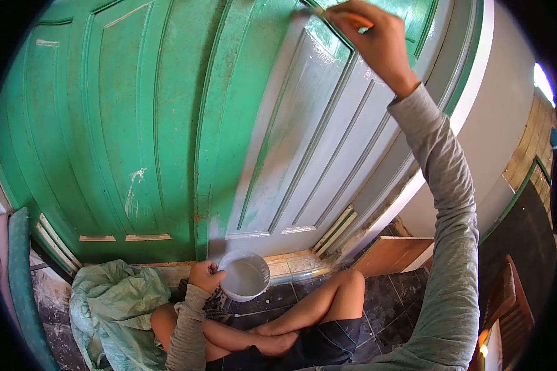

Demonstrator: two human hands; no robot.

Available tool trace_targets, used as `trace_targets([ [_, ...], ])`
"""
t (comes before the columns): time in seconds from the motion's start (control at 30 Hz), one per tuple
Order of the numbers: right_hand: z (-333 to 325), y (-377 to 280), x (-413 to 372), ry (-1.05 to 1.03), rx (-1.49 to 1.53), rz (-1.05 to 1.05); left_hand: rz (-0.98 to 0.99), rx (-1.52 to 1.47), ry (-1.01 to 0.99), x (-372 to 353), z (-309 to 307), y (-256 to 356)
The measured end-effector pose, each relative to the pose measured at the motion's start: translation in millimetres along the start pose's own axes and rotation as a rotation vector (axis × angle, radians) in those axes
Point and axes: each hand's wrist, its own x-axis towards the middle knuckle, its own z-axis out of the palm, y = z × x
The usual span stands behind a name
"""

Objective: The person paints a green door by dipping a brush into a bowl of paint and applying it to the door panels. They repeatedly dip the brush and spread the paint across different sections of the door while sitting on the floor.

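My right hand [372, 38] is raised high at the door and closed around the orange handle of a paintbrush [356, 20]. The brush's dark end touches or nearly touches the door near the top of a panel; its bristles are blurred. Low down, my left hand [205, 276] grips the rim of a round bucket [246, 276] holding pale grey paint. The door [179, 123] is green on its left part. Its right part carries grey-white paint [309, 148], with green showing through in streaks along the mouldings.
I sit cross-legged on dark, paint-spotted floor tiles [387, 303]. A crumpled pale green sheet [114, 309] lies at my left. A brown board [390, 255] leans near the right door frame. At the far right stands a wooden chair [507, 297]; a teal padded item [20, 272] stands far left.
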Motion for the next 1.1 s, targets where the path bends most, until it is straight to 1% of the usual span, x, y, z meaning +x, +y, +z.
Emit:
trace_targets([
  [0.03, -4.8, -2.9, 7.1, 0.037, 0.034, 0.078, -0.012, -0.022, -0.007, -0.7, 0.4, 2.9],
  [0.07, -10.7, -14.2, 8.6, 0.005, -0.022, 0.09, -0.025, -0.042, -0.016, -1.5, 0.3, 4.7],
  [0.17, 6.9, -22.4, -42.0, -0.178, -0.329, -0.227, -0.025, -0.009, 0.001, -2.5, -0.1, 7.8],
  [0.27, 28.4, -77.1, -103.3, -0.306, -0.223, -0.266, -0.047, 0.018, 0.014, -4.7, -2.4, 16.0],
  [0.3, 30.4, -90.0, -114.3, -0.358, -0.21, -0.261, -0.009, 0.042, 0.029, -3.0, -1.6, 11.0],
  [0.37, 24.7, -98.5, -117.3, -0.411, -0.019, -0.198, 0.063, 0.095, 0.056, 0.6, -0.8, -4.1],
  [0.4, 21.2, -100.4, -115.9, -0.437, 0.077, -0.164, 0.031, 0.1, 0.024, -0.1, -2.2, -2.9],
  [0.47, 11.1, -81.5, -92.6, -0.322, 0.147, -0.057, -0.033, 0.105, -0.046, -0.9, -2.8, 3.2],
  [0.5, 0.9, -66.2, -75.6, -0.27, 0.067, -0.076, -0.033, 0.079, -0.027, -1.0, 0.1, 5.3],
  [0.53, -7.8, -51.6, -62.9, -0.222, 0.013, 0.017, -0.035, 0.054, -0.007, -1.6, 2.9, 7.4],
  [0.57, -14.8, -27.8, -49.5, -0.155, 0.021, 0.012, -0.036, 0.031, 0.015, -2.1, 3.8, 8.4],
  [0.6, -16.3, -13.3, -43.1, -0.076, -0.077, 0.122, -0.016, 0.058, 0.019, -2.5, 3.4, 8.4],
  [0.63, -22.6, -14.6, -30.9, -0.046, -0.16, 0.043, 0.006, 0.085, 0.023, -2.5, 2.9, 8.3],
  [0.7, -15.4, -0.3, -50.8, -0.08, -0.248, -0.135, 0.032, 0.111, 0.031, -0.9, 3.2, 1.6],
  [0.77, -1.0, -35.0, -84.3, -0.264, -0.298, -0.292, 0.044, 0.112, 0.04, 4.2, 3.3, -15.4],
  [0.8, 8.2, -59.1, -103.1, -0.33, -0.221, -0.292, 0.017, 0.082, 0.035, 2.9, 3.9, -10.8],
  [0.87, 21.1, -96.9, -138.3, -0.458, -0.105, -0.278, -0.034, 0.031, 0.024, -1.2, 3.0, 3.4],
  [0.9, 24.2, -105.2, -144.9, -0.517, -0.064, -0.269, -0.03, 0.023, 0.017, -0.4, 3.4, 4.5],
  [1.0, 15.4, -90.2, -130.6, -0.52, 0.228, -0.137, -0.022, 0.033, 0.001, -3.5, 2.2, 3.7],
  [1.07, -1.9, -68.1, -92.2, -0.443, 0.221, 0.03, 0.004, 0.08, -0.004, -2.0, 3.3, 3.2],
  [1.1, -9.8, -50.2, -76.4, -0.381, 0.137, 0.105, -0.005, 0.067, -0.011, -1.3, 4.5, 2.2],
])
